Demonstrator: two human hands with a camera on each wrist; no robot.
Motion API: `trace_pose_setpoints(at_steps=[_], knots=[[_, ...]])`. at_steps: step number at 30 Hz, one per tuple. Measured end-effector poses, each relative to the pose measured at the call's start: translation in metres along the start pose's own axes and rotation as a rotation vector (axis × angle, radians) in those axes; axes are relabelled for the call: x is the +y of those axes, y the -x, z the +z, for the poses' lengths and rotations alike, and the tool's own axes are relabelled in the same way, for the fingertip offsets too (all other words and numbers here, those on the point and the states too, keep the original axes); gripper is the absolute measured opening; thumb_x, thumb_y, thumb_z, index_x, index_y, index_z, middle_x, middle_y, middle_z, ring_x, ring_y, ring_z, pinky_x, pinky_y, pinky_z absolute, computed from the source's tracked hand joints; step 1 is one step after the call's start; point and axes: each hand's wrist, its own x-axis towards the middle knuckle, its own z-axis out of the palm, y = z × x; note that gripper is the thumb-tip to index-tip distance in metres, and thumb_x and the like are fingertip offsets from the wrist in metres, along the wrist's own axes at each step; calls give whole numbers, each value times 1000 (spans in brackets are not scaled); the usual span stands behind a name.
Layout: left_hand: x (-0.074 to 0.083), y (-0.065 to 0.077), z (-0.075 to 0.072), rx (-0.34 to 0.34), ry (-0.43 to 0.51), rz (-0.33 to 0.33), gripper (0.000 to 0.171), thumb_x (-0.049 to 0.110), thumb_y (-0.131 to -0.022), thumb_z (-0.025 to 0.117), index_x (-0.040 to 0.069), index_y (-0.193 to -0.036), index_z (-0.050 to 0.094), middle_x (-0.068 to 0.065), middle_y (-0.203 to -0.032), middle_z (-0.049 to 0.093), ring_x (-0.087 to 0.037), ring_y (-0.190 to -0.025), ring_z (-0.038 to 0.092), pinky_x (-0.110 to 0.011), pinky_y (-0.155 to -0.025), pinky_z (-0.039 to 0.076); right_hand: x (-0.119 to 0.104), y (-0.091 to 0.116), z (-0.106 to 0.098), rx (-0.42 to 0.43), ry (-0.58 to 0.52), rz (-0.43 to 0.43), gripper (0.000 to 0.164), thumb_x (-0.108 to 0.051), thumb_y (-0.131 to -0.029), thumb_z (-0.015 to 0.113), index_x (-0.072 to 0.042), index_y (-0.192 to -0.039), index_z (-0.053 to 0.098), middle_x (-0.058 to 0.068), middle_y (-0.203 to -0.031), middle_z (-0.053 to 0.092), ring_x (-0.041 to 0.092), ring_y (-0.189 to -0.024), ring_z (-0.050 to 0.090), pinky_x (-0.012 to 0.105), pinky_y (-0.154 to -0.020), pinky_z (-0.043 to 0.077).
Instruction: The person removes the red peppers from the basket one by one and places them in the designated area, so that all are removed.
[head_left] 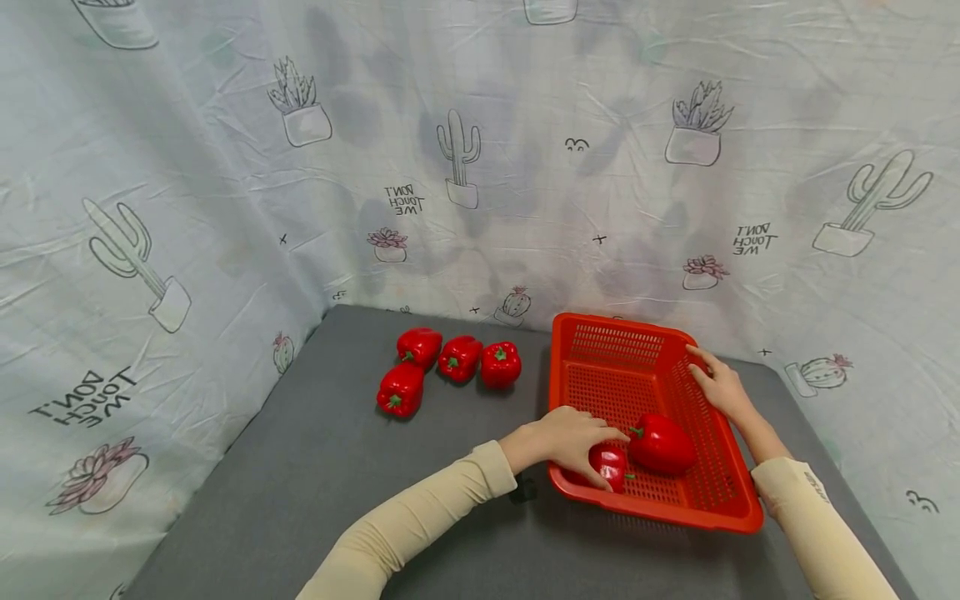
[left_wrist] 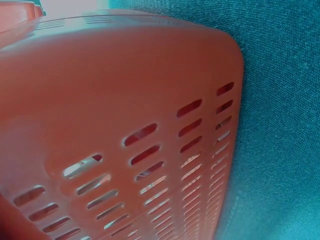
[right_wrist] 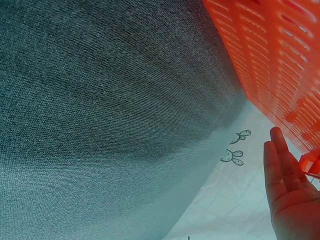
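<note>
A red plastic basket [head_left: 600,383] with slotted walls stands on the grey table. My left hand [head_left: 570,437] reaches over its near-left rim and holds a red bell pepper [head_left: 611,467], thumb on the near side and fingers on the far side. Right beside that one, a larger red bell pepper [head_left: 663,445] lies on the basket floor. My right hand [head_left: 722,387] is at the basket's right rim. In the right wrist view its fingers [right_wrist: 277,170] are straight, alongside the outer wall. The left wrist view shows only the basket's outer wall [left_wrist: 125,85] and the cloth; the left hand is hidden there.
Left of the basket, several red bell peppers [head_left: 459,358] sit grouped on the grey tabletop [head_left: 315,467]. A pale curtain [head_left: 517,167] printed with cactus drawings hangs behind the table and along its left and right sides.
</note>
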Motion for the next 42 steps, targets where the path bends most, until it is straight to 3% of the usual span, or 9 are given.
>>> trace_pose_setpoints(at_steps=[8, 23, 28, 30, 37, 42], knots=[[2, 2, -4, -26, 43, 5, 70, 64, -71, 63, 40, -134, 44, 19, -126, 55, 2, -98, 53, -14, -73, 40, -1, 1, 0, 0, 6, -10, 49, -25, -101, 36, 1, -142, 31, 41, -130, 35, 52, -101, 46, 60, -79, 37], [-2, 1, -6, -20, 125, 52, 67, 62, -73, 63, 37, -132, 46, 17, -125, 55, 3, -97, 52, -13, -75, 41, 3, 0, -1, -16, 17, -23, 49, -26, -101, 35, 1, -142, 30, 42, -132, 33, 46, -89, 49, 53, -72, 38], [-3, 4, -9, -14, 165, 65, 66, 61, -75, 62, 36, -134, 44, 17, -127, 53, 4, -97, 50, -11, -74, 40, 3, 0, -1, -17, 12, -27, 49, -26, -101, 34, 1, -142, 30, 41, -134, 32, 54, -100, 47, 58, -76, 39], [-4, 5, -10, -4, 180, 70, 66, 60, -75, 62, 36, -134, 44, 17, -126, 53, 4, -97, 50, -11, -74, 40, 4, 0, -1, -13, 11, -27, 49, -26, -101, 34, 1, -142, 30, 41, -133, 32, 56, -105, 45, 61, -79, 38], [-9, 9, -15, 70, 192, 82, 67, 60, -76, 62, 34, -134, 44, 15, -127, 53, 3, -97, 50, -11, -76, 42, 5, -2, 0, -18, 7, -22, 49, -26, -101, 33, 0, -142, 30, 41, -131, 35, 45, -91, 49, 55, -74, 37], [-14, 13, -22, 137, 200, 96, 66, 59, -77, 61, 32, -134, 44, 13, -128, 53, 2, -100, 51, -12, -80, 43, 6, -2, 0, -20, 9, -15, 49, -26, -101, 34, 0, -142, 30, 41, -132, 35, 46, -93, 49, 55, -75, 38]])
